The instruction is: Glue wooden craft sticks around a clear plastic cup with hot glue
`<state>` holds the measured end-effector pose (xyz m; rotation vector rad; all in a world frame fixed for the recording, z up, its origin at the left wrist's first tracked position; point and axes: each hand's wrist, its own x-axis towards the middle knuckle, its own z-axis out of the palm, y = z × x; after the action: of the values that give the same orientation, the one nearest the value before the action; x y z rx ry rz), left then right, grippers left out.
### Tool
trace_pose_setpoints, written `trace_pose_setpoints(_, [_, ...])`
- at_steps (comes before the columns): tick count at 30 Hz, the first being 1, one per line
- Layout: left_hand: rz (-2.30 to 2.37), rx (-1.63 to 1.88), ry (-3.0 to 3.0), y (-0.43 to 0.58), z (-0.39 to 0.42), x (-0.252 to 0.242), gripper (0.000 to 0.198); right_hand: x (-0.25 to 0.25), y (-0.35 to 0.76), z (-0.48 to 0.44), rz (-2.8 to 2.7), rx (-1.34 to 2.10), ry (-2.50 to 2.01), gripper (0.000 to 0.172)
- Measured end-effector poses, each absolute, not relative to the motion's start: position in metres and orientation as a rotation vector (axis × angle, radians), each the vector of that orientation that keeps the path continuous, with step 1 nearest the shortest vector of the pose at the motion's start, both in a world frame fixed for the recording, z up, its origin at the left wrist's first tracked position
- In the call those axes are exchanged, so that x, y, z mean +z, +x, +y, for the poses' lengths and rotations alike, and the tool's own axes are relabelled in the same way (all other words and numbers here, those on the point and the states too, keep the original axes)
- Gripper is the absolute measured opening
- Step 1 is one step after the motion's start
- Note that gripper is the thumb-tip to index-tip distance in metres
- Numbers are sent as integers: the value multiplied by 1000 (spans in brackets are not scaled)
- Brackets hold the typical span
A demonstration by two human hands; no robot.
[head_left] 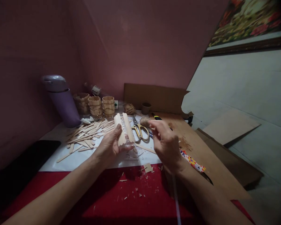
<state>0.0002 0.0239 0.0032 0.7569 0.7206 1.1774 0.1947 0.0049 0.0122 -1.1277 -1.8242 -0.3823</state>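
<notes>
My left hand (112, 140) is wrapped round a clear plastic cup (125, 131) partly covered by upright craft sticks (130, 128). A bare strip of clear plastic shows between the sticks. To the right of the cup, and apart from it, my right hand (165, 142) is raised with its fingers curled together. Whatever they may pinch is hidden. Behind the two hands lie gold-handled scissors (140, 129) and a small ball of twine (144, 122). Many loose craft sticks (86, 134) are heaped on the white sheet (53, 156) left of the cup.
Stick-covered cups (108, 106) stand at the back beside a purple bottle (63, 104). Another twine ball (129, 108) and a small brown pot (146, 108) sit near upright cardboard (154, 97). A flower-patterned object (193, 161) lies by my right wrist. Wood scraps dot the red cloth (121, 200).
</notes>
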Motion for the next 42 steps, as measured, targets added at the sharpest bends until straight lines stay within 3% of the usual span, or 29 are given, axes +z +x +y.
trace_pose_setpoints(5, [693, 1169, 804, 2, 24, -3, 46, 8, 175, -13, -2075, -487, -749, 16])
trace_pose_setpoints(11, [652, 1188, 743, 8, 20, -3, 44, 10, 169, -20, -2165, -709, -731, 23])
trace_pose_setpoints(23, [609, 1187, 823, 9, 17, -4, 44, 11, 166, -21, -2228, -708, -751, 27])
trace_pose_setpoints(35, [672, 1182, 797, 9, 19, -2, 42, 9, 166, -18, -2220, -652, -813, 25])
trace_pose_setpoints(42, [718, 1155, 807, 5, 20, 0, 47, 6, 173, -16, -2006, -343, -756, 10])
